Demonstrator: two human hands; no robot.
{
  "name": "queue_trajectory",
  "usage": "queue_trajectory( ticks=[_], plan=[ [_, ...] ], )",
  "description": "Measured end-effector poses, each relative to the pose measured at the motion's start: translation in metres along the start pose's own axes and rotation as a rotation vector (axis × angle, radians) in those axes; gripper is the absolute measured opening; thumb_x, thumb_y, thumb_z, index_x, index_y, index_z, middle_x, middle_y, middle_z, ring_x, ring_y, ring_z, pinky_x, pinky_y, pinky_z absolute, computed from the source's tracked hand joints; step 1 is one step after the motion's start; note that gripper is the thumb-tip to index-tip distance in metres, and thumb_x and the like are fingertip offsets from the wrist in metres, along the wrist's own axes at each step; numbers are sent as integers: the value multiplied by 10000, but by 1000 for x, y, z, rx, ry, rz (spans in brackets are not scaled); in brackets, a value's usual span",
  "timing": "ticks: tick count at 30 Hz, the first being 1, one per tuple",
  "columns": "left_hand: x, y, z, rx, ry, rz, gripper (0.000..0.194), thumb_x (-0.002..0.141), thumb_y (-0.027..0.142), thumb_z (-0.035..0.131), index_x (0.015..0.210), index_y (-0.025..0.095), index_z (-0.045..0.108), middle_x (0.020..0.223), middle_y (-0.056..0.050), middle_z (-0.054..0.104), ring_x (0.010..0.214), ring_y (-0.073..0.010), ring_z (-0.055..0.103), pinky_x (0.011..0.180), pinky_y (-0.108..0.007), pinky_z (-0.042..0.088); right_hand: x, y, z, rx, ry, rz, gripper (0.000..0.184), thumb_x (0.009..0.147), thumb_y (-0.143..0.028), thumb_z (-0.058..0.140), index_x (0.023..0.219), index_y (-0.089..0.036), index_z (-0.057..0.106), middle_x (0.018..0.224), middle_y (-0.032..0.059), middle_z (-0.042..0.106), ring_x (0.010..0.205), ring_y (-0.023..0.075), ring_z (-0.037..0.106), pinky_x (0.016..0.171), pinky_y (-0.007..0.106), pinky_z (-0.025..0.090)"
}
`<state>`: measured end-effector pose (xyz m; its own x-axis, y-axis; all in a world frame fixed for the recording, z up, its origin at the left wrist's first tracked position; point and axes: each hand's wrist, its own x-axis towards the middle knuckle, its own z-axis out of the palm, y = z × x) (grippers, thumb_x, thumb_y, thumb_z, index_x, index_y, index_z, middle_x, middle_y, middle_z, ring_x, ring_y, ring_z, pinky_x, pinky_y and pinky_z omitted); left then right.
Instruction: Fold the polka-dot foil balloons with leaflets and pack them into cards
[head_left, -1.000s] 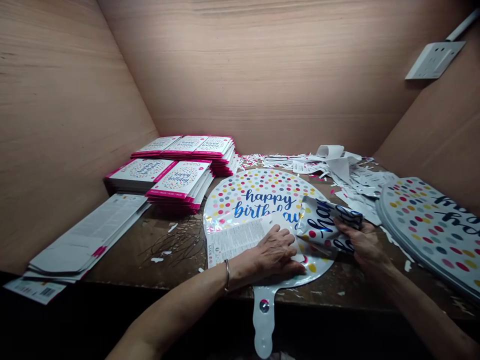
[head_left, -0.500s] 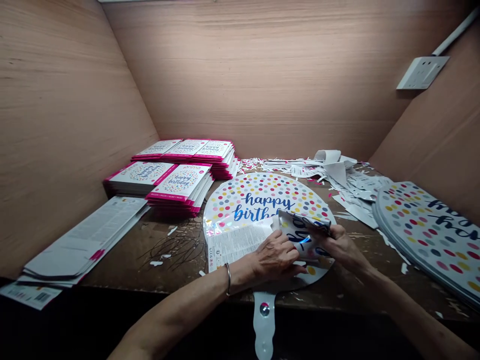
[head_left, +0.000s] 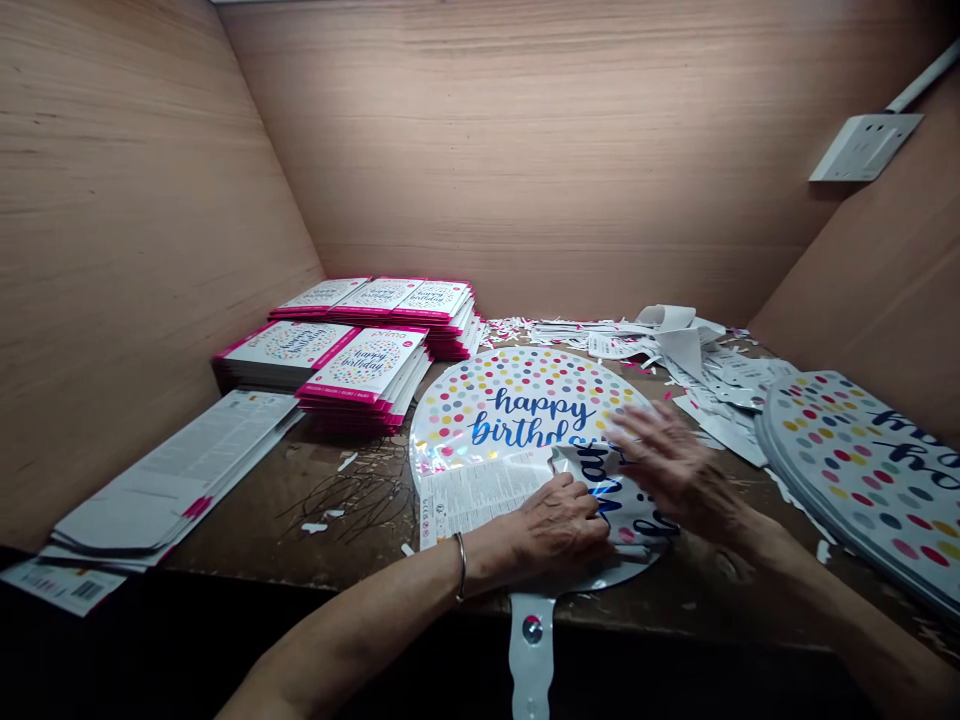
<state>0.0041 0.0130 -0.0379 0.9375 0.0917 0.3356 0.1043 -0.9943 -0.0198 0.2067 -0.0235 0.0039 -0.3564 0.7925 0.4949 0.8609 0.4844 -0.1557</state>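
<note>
From my remote seat, I judge the step in hand to be folding a round foil "happy birthday" balloon [head_left: 517, 400], which lies flat on the wooden bench [head_left: 247, 510] with its tab [head_left: 531, 650] hanging past the near edge. My left hand [head_left: 559, 522] presses flat, fingers together and gripping nothing, on a printed paper insert [head_left: 480, 495] and the folded foil flap [head_left: 611, 490], which seems to call for creasing down next. Unlike the earlier frame, where it pinched that flap, my right hand [head_left: 675, 470] is now open, fingers spread just above it.
</note>
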Motion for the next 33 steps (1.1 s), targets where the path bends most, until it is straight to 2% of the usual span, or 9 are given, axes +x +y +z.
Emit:
queue_trajectory(
  ticks=[2, 5, 10, 15, 19, 21, 26, 30, 33],
  plan=[
    [0, 0, 0, -17, 33, -15, 252, 860, 350, 488, 723, 160, 581, 724, -44, 579, 717, -165, 490, 705, -324, 362, 2, -2, 13, 14, -258, -262, 370, 907, -231, 387, 1262, -234, 488, 1353, 60, 440, 1293, 231, 305, 1089, 508, 150],
    [0, 2, -3, -41, 108, -43, 302, 887, 371, 442, 761, 138, 587, 790, -73, 599, 819, -176, 517, 780, -321, 394, -1, 0, 35, 55, -446, -323, 404, 930, -264, 355, 1327, -210, 413, 1390, 69, 387, 1307, 204, 279, 1086, 485, 186],
    [0, 5, -5, -69, 112, 1, 327, 894, 392, 436, 745, 144, 587, 805, -73, 617, 845, -170, 537, 837, -321, 411, -3, -5, 40, 117, -457, -301, 414, 929, -288, 362, 1335, -227, 407, 1412, 64, 352, 1322, 191, 243, 1096, 444, 178],
    [2, 0, -2, -89, 148, 86, 393, 888, 403, 435, 615, 155, 572, 729, -69, 619, 754, -168, 538, 776, -313, 431, 17, -31, 39, 166, -446, -297, 376, 809, -338, 551, 1119, -134, 605, 1226, 143, 543, 1207, 251, 415, 1079, 427, 223],
    [-7, -18, -28, -86, 51, 162, 320, 899, 359, 433, 723, 173, 625, 877, -53, 653, 877, -162, 541, 931, -330, 370, 21, -42, 54, 178, -394, -179, 304, 835, -300, 512, 1086, -173, 625, 1185, 125, 569, 1176, 258, 435, 1064, 476, 218],
    [-24, -30, -48, -19, -2, 40, 270, 905, 359, 429, 876, 193, 639, 1080, -52, 622, 1049, -197, 497, 1022, -410, 275, 19, -40, 61, 225, -349, -95, 307, 881, -252, 437, 1148, -227, 587, 1228, 84, 546, 1203, 233, 409, 1060, 501, 201],
    [-93, -49, -71, 100, -246, -591, 495, 860, 581, 374, 1203, 264, 538, 1359, -99, 424, 1292, -373, 255, 986, -647, 139, 16, -33, 53, 363, -350, -62, 392, 917, -305, 409, 1305, -265, 446, 1362, 75, 423, 1283, 243, 313, 1061, 531, 175],
    [-118, -48, -61, 32, -396, -723, 700, 819, 679, 309, 1396, 284, 279, 1476, -134, 187, 1342, -394, 108, 1000, -648, 88, 14, -34, 35, 287, -438, -276, 428, 905, -301, 429, 1332, -273, 408, 1421, 77, 333, 1307, 258, 269, 1073, 517, 162],
    [-116, -47, -59, -12, -415, -730, 768, 792, 717, 298, 1411, 266, 242, 1487, -146, 123, 1353, -375, 64, 1040, -592, 71, 13, -37, 27, 222, -491, -347, 357, 915, -253, 392, 1262, -265, 476, 1410, 74, 348, 1305, 233, 270, 1076, 502, 166]
  ],
)
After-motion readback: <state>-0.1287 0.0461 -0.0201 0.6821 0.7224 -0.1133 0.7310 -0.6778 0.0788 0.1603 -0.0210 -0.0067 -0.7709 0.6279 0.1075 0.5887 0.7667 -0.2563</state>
